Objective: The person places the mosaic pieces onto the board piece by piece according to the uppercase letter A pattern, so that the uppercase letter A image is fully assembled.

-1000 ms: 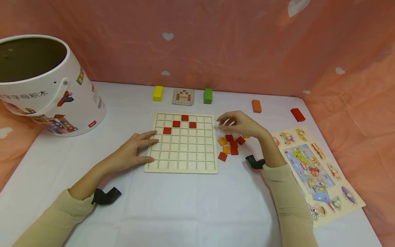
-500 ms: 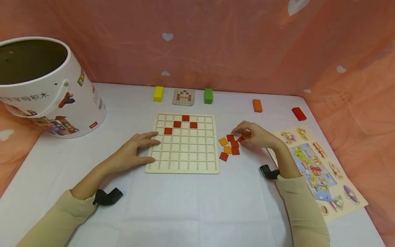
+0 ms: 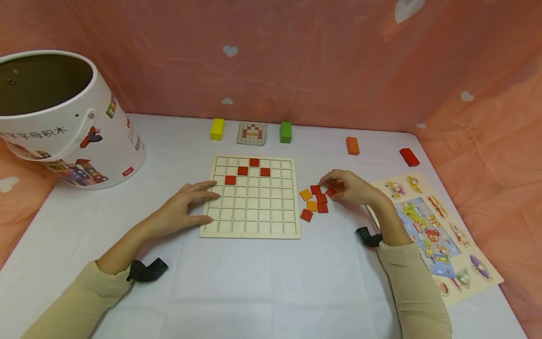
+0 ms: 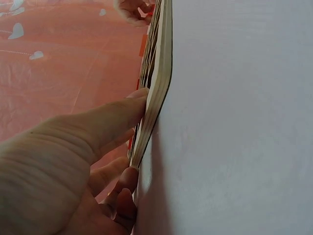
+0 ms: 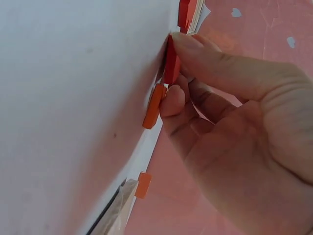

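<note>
I see my right hand (image 3: 351, 188) pinching what looks like a flat red tile (image 5: 171, 63); my left hand (image 3: 182, 209) lies flat, fingers straight, steadying the board (image 3: 252, 230).

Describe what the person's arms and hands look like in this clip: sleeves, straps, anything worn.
Both arms wear long beige sleeves, the left sleeve and the right sleeve each ending at the wrist. A small black device sits at each wrist: the left wrist device and the right wrist device. The left hand and right hand are bare, with no gloves or rings visible.
</note>
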Available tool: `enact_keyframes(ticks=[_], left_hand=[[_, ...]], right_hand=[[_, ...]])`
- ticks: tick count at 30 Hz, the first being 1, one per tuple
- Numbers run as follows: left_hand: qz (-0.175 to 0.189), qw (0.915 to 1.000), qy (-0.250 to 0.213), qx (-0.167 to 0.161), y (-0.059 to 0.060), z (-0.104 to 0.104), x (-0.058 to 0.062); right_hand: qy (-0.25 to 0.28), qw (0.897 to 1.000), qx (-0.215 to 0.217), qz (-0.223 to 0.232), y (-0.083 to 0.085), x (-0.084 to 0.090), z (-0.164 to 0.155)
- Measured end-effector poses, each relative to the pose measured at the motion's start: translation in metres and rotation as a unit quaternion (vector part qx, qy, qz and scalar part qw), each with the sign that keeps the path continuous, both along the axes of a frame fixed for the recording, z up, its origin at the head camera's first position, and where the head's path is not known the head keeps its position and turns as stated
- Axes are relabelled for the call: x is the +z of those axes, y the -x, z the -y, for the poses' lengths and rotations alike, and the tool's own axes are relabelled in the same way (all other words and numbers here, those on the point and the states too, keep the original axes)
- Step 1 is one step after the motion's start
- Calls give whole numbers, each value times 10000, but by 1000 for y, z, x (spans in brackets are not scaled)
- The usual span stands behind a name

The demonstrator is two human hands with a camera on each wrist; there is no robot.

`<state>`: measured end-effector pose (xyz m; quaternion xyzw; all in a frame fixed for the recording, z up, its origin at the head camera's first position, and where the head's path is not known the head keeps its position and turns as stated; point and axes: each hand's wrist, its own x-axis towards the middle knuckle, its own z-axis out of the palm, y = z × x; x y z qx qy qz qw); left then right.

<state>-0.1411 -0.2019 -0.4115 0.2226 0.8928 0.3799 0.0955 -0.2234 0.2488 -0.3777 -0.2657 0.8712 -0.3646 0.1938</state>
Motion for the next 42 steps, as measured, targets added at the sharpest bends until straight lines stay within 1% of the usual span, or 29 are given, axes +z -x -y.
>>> enact_keyframes(ticks=[9,13,15,17,19,23,26,29,34,36,42], left_hand=[[-28,10000,23,-11,0,1,-1],[17,10000,-3,-11,0,0,0],[32,10000,-9,-1,0,-1,1],[33,10000,4,21,-1,-1,1],[38,10000,4,24,-1,-1,1],[32,10000,25,18,0,-1,1],[20,10000,4,-3,-1,0,1],[-3,10000,-29,-34,-1,1,1],[-57,9999,-62,-68,-1,2,0],[-65,9999,-64,-78,0,2,0],[-71,9999,-53,-94,0,2,-1]], right_hand=[[-79,9998,-61,-156,0,2,8],[220,9992,-183,-275,2,6,25],[427,9984,-249,-274,4,8,39],[644,9975,-227,-191,5,11,58],[836,9964,-54,-107,8,12,79],[1067,9927,562,-87,10,12,128],[1017,9902,945,-126,11,9,162],[865,9896,1145,-141,12,8,187],[671,9892,1302,-32,15,7,210],[568,9890,1363,-15,17,7,215],[244,9889,1456,-173,16,7,220]])
